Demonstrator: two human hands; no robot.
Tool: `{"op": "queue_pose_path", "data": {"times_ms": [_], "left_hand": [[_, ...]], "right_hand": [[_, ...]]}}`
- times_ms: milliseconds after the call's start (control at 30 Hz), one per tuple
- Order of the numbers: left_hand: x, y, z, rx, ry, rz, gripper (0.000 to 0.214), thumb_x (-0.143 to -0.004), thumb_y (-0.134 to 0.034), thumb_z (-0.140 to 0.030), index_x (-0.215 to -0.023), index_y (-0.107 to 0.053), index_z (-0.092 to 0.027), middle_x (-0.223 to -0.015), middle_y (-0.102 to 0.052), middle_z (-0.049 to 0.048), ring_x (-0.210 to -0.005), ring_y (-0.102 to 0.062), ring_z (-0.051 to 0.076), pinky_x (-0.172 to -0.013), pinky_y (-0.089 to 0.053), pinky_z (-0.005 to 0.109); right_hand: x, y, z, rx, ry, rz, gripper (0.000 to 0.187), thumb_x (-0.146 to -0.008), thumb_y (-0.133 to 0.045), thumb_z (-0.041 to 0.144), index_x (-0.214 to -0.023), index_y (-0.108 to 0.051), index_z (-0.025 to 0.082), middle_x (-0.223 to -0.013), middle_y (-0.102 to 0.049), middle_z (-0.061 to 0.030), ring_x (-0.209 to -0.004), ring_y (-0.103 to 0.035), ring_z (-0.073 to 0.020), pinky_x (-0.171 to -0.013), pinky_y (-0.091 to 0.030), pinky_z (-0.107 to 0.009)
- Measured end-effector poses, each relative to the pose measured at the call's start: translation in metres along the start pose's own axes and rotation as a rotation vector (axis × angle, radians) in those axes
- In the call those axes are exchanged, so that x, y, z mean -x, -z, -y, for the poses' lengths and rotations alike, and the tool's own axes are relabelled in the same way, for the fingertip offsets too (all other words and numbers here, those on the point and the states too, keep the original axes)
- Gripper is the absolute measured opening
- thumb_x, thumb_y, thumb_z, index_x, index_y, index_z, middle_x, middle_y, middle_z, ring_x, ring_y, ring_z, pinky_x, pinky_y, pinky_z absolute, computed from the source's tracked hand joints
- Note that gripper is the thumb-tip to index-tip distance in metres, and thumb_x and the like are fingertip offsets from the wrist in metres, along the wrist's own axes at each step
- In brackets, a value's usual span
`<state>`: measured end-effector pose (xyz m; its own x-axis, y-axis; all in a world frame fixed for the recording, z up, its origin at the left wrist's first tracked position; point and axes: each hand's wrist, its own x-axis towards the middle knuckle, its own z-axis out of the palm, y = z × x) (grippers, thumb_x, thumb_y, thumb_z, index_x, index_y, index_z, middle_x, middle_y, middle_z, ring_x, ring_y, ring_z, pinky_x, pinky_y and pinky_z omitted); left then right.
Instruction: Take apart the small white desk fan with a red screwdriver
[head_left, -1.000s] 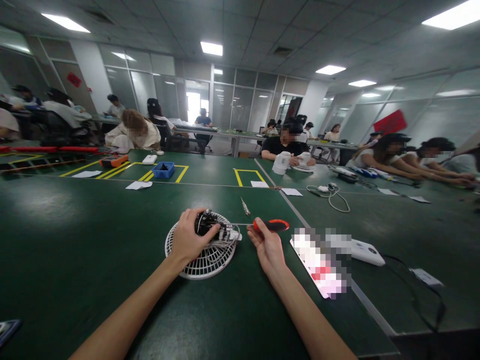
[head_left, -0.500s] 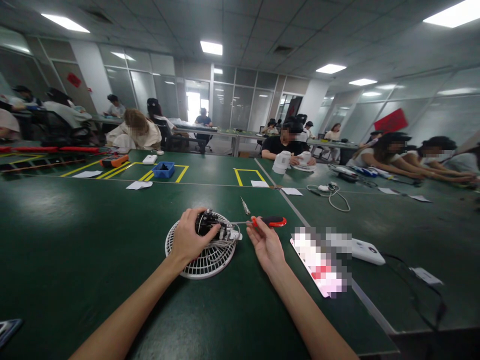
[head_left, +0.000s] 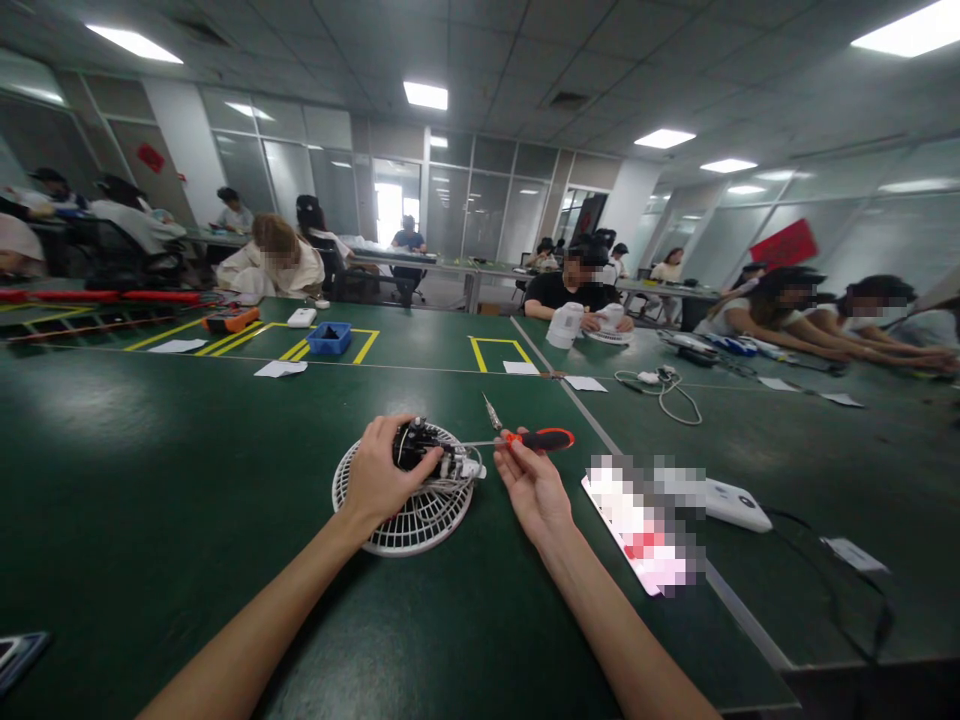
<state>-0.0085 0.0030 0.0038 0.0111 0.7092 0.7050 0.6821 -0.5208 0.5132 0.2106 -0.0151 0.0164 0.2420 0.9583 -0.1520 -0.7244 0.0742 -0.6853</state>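
My left hand (head_left: 384, 470) is closed around a black fan motor (head_left: 412, 446), which sits on a round white fan grille (head_left: 409, 535) lying on the green table. White wires and a pale part lie at the motor's right side. In my right hand (head_left: 536, 490) is a screwdriver (head_left: 546, 440) with a red and black handle, gripped near the front of the handle. Its shaft points left and reaches the motor; where the tip meets it is too small to make out. A small clear-handled screwdriver (head_left: 492, 412) lies just beyond my right hand.
Right of my forearm lie a lit phone (head_left: 630, 535) and a white device (head_left: 735, 503) with a black cable. Farther off are a blue bin (head_left: 329, 339), paper slips, an orange tool (head_left: 232, 319) and a coiled cable (head_left: 679, 398). A person (head_left: 574, 285) works across the table.
The screwdriver's handle has turned slightly in my right hand, and the fingers have shifted a little. My left hand stays on the motor.
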Motion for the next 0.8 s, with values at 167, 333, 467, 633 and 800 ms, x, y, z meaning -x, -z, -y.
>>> {"op": "queue_pose_path", "data": {"times_ms": [167,333,467,633,800], "left_hand": [[-0.0003,0.0003,-0.0008,-0.01,-0.003,0.005,0.044,-0.086,-0.072,-0.048,-0.118,-0.057,-0.022,-0.108,-0.063,0.0072,-0.101,-0.062,0.025,-0.09,-0.053,0.044],[-0.0003,0.001,-0.0025,-0.011,0.001,0.011,0.043,-0.086,-0.072,-0.048,-0.118,-0.058,-0.023,-0.108,-0.063,0.0067,-0.101,-0.062,0.025,-0.09,-0.053,0.043],[-0.0002,0.0006,-0.0024,-0.013,0.006,0.015,0.044,-0.086,-0.072,-0.049,-0.119,-0.058,-0.023,-0.109,-0.063,0.0066,-0.101,-0.061,0.025,-0.09,-0.053,0.043],[0.0002,-0.0007,-0.0006,-0.019,0.011,-0.004,0.046,-0.085,-0.073,-0.048,-0.119,-0.057,-0.022,-0.109,-0.063,0.0069,-0.102,-0.061,0.025,-0.09,-0.053,0.043],[0.0006,-0.0009,0.0004,-0.017,0.011,-0.012,0.045,-0.085,-0.073,-0.048,-0.118,-0.057,-0.022,-0.107,-0.062,0.0064,-0.099,-0.061,0.025,-0.089,-0.053,0.043]], "right_hand": [[0.0016,-0.0033,-0.0015,-0.001,-0.03,-0.036,0.028,-0.065,-0.08,0.01,-0.087,-0.07,0.023,-0.092,-0.08,-0.0024,-0.085,-0.076,-0.0179,-0.079,-0.062,-0.029],[0.0038,-0.0059,-0.0068,0.062,-0.035,-0.109,0.024,-0.067,-0.089,0.026,-0.079,-0.07,0.02,-0.082,-0.078,-0.0039,-0.073,-0.073,-0.016,-0.069,-0.062,-0.026],[0.0046,-0.0055,-0.0082,0.102,0.017,-0.109,0.033,-0.059,-0.096,0.031,-0.076,-0.07,0.019,-0.068,-0.071,0.0014,-0.061,-0.066,-0.0129,-0.055,-0.057,-0.022],[0.0026,-0.0031,-0.006,0.068,0.031,-0.044,0.036,-0.055,-0.098,0.025,-0.075,-0.069,0.017,-0.067,-0.072,0.0001,-0.063,-0.068,-0.0126,-0.062,-0.06,-0.02],[0.0021,-0.0027,-0.002,-0.016,0.049,-0.016,0.037,-0.059,-0.09,0.01,-0.089,-0.069,0.02,-0.081,-0.078,-0.0012,-0.076,-0.075,-0.0152,-0.076,-0.063,-0.024]]}}
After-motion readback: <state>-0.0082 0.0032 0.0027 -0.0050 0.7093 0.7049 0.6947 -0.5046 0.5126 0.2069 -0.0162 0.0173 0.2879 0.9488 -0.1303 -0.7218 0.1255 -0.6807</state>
